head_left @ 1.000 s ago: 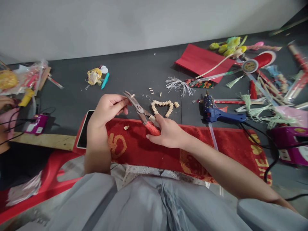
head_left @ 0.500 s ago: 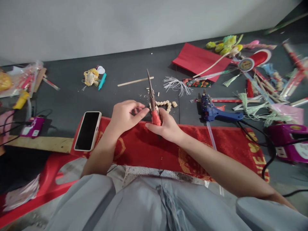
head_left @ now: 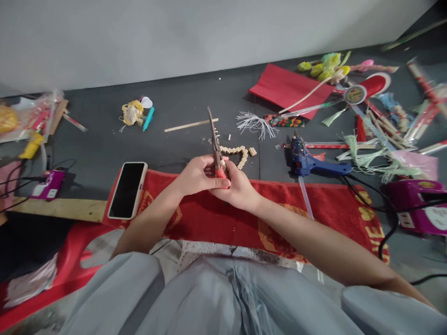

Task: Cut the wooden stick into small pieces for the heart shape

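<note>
Red-handled scissors (head_left: 215, 149) with dark, worn blades point away from me, above the near edge of the table. My right hand (head_left: 239, 188) is closed round their handles from the right. From the left, my left hand (head_left: 196, 176) has closed on the same handles, its thumb lying across the red grip. A small pale piece (head_left: 222, 164) shows beside the pivot; what grips it is hidden. Just beyond my hands lies a curved outline of short pale stick pieces (head_left: 243, 156), with a small bundle (head_left: 252, 151) at its right. A thin wooden stick (head_left: 190, 125) lies behind the blades.
A red towel (head_left: 206, 214) covers the front edge, with a phone (head_left: 127, 190) at its left. On the right are a blue glue gun (head_left: 307, 163), its cord, red paper (head_left: 284, 88), a ribbon spool (head_left: 366, 88) and tassels. Yellow string (head_left: 132, 113) lies at back left.
My left hand has moved right and closed on the scissors' handles. The scissors and my right hand have shifted slightly left and nearer to me.
</note>
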The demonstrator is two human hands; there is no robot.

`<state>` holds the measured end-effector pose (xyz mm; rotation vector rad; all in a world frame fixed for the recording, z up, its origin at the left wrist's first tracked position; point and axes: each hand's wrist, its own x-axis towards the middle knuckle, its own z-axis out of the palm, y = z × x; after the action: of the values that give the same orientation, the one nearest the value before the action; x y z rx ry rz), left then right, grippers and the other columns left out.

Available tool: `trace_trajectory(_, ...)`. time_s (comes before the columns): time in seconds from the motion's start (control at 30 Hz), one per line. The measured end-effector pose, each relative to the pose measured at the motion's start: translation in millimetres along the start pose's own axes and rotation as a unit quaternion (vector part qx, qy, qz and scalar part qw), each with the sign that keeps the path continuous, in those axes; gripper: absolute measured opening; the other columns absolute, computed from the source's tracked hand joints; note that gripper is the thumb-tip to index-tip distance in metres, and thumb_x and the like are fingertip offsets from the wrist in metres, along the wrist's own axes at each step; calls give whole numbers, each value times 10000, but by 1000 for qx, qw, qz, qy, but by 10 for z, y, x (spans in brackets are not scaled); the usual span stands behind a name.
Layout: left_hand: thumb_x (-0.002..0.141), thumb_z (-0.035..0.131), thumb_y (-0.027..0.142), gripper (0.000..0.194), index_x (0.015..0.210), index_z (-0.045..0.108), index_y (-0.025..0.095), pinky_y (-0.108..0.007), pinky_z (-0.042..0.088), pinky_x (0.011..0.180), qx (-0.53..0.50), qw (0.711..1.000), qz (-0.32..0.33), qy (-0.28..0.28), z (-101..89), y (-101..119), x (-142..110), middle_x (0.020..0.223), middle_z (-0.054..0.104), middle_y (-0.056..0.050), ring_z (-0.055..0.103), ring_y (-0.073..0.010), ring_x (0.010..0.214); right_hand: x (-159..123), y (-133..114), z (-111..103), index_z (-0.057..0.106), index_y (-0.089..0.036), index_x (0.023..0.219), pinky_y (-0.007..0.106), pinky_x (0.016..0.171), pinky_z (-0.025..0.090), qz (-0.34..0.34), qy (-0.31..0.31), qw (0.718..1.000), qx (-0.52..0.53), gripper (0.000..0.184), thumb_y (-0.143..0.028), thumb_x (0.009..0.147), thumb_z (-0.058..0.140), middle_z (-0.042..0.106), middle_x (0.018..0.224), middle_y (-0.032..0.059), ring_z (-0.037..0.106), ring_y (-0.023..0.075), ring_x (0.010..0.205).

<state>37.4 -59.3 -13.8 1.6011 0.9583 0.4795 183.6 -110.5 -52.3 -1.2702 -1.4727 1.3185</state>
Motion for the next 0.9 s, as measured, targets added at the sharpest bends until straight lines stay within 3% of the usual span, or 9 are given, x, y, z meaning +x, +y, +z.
trace_trajectory(0.17, 473, 912, 449, 660, 1013, 694, 140, -313, 586, 763, -18, 1000, 6, 25, 22, 24, -25, 775, 700, -21, 683, -187, 772, -19, -44, -10, 429, -224, 974, 411, 805, 520, 2, 0, 1000, -14, 428, -392, 635, 629, 690, 981, 107, 665, 301, 996)
trace_trajectory(0.43, 490, 895, 490, 550, 869, 699, 144, -302, 589, 720, -10, 998, 26, 50, 63, 40, -58, 721, 696, -27, 681, -180, 711, -48, -118, -49, 419, -222, 947, 335, 658, 469, -2, 1, 999, -32, 398, -380, 616, 573, 632, 759, 19, 610, 205, 686)
trace_trajectory(0.67, 479, 896, 502, 489, 719, 664, 144, -301, 584, 714, -13, 997, 24, 66, 93, 85, -78, 738, 709, -45, 677, -183, 715, -71, -168, -74, 461, -207, 951, 322, 661, 465, -12, 0, 1000, -20, 382, -356, 614, 559, 612, 747, 6, 580, 178, 663)
trace_trajectory(0.8, 498, 879, 524, 510, 774, 663, 153, -292, 576, 695, -9, 998, 8, 65, 93, 64, -62, 750, 716, -38, 678, -177, 707, -59, -163, -76, 466, -203, 970, 340, 697, 472, 1, -6, 1000, -12, 405, -363, 613, 572, 643, 831, 37, 603, 199, 746)
trace_trajectory(0.9, 627, 786, 587, 491, 862, 674, 171, -288, 572, 709, 50, 995, 41, 72, 59, 32, -74, 818, 736, -47, 694, -183, 756, -43, -172, -87, 440, -213, 936, 342, 682, 463, 25, 4, 1000, -19, 402, -412, 621, 591, 631, 837, 34, 591, 197, 738)
